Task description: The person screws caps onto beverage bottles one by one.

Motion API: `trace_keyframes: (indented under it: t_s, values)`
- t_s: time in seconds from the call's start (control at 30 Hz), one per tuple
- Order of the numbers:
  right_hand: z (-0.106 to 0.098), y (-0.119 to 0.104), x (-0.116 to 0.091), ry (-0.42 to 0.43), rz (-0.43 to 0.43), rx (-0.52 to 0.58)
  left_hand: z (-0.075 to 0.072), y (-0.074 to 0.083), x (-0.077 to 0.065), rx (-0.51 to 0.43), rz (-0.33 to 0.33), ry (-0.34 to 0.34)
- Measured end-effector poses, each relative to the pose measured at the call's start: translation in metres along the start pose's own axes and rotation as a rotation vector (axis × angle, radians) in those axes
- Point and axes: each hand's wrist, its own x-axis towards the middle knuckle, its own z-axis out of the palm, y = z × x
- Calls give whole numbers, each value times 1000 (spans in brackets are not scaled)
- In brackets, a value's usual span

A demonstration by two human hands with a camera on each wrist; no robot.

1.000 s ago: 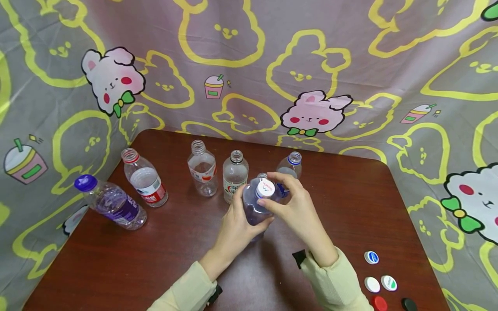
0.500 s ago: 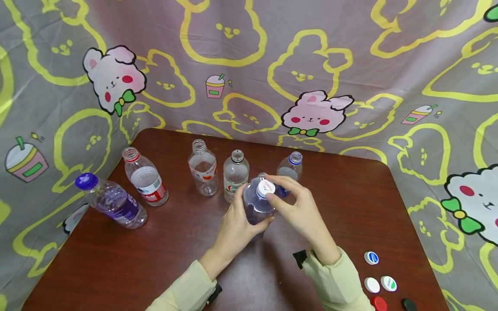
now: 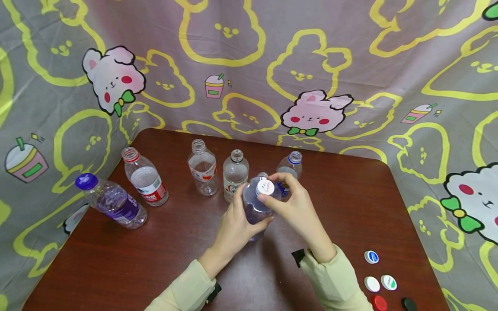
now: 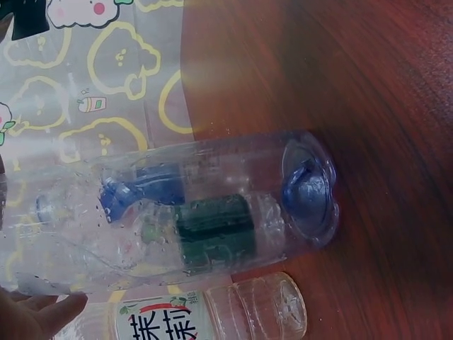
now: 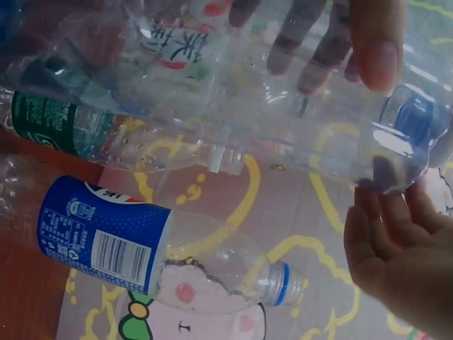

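My left hand (image 3: 235,226) grips a large clear, bluish plastic bottle (image 3: 254,209) around its upper body, the bottle tilted with its top toward me. On its neck sits a white cap (image 3: 265,187) with red and blue print, and my right hand (image 3: 293,201) pinches the cap between thumb and index finger. The unlabelled bottle's base (image 4: 311,188) shows in the left wrist view. Close behind stand an uncapped blue-labelled bottle (image 5: 106,234), a green-labelled bottle (image 5: 49,124) and an uncapped clear bottle (image 3: 235,170) with a black neck ring.
Further left on the brown table (image 3: 163,263) stand an orange-labelled bottle (image 3: 203,168), a red-labelled bottle (image 3: 145,179) and a purple-capped bottle (image 3: 110,201). Several loose caps lie front right, including a blue one (image 3: 371,257), a red one (image 3: 379,303) and a black one (image 3: 408,304). A patterned curtain (image 3: 249,77) surrounds the table.
The print on the white cap has turned, and my right thumb and index finger have shifted slightly around it. My left hand and the bottle stay in nearly the same place.
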Motion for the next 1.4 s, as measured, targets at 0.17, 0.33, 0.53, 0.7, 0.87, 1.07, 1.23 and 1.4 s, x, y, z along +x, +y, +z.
trace_keyframes:
  t_s: [0.17,0.33,0.53,0.7,0.87,1.07,1.23,1.4]
  values:
    - [-7,3,0,-124,-135,43,-2,0,1,1,6,-10]
    - [-11,5,0,-195,-176,107,-2,-1,2,-3,8,-20]
    - [-11,7,1,-147,-145,98,-2,-3,2,0,18,-23]
    - [-7,7,3,-82,-85,78,-5,-4,4,-5,19,-40]
    - [-2,5,3,-19,-12,41,-6,-4,5,-15,9,-62]
    - [-2,4,3,-75,-126,17,-5,-6,4,-12,23,-64]
    - [-5,6,0,-129,-181,49,-5,-6,5,-15,35,-61]
    - [-7,8,0,-112,-178,74,-5,-7,5,-16,34,-62]
